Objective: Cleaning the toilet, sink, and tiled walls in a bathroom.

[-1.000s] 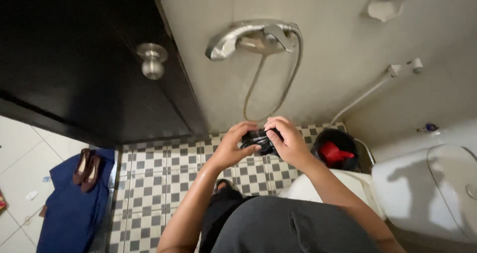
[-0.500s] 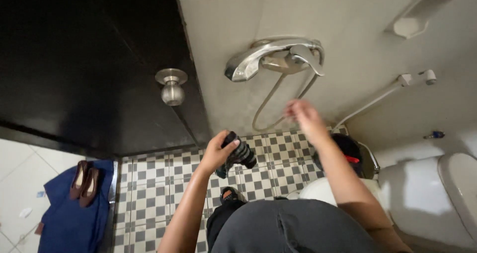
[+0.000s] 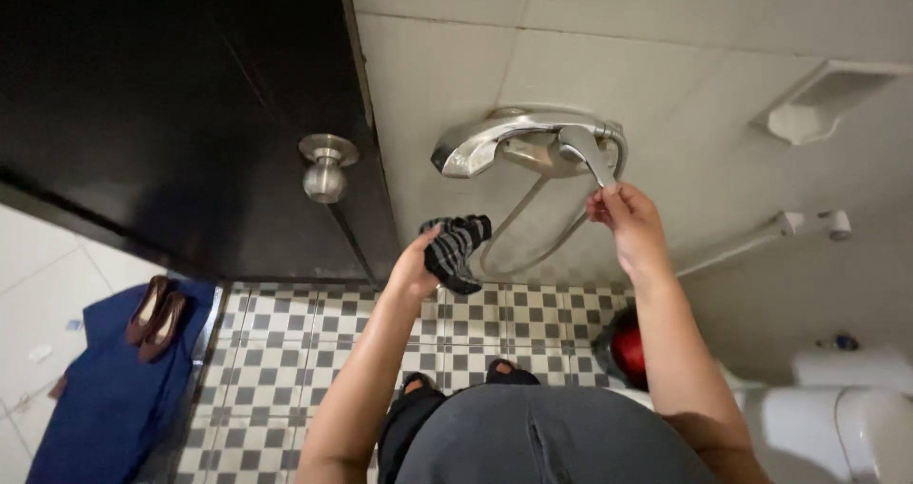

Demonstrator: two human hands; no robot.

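Cloth [image 3: 455, 250], dark and striped, sits bunched in the left hand [image 3: 416, 267] just below and left of the tap [image 3: 518, 144], whose lever [image 3: 585, 157] slants down-right to the right hand [image 3: 623, 220], fingertips pinched on its tip, so that hand is nearer.

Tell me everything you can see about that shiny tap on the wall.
The wall tap is a chrome-look mixer fixed to the pale tiled wall, beside the dark door. It has a curved spout pointing toward the door knob and a slim lever handle angled down to the right. A metal hose loops below it. The right hand pinches the lever's tip; the left hand, holding a dark striped cloth, is just under the spout, not touching it.
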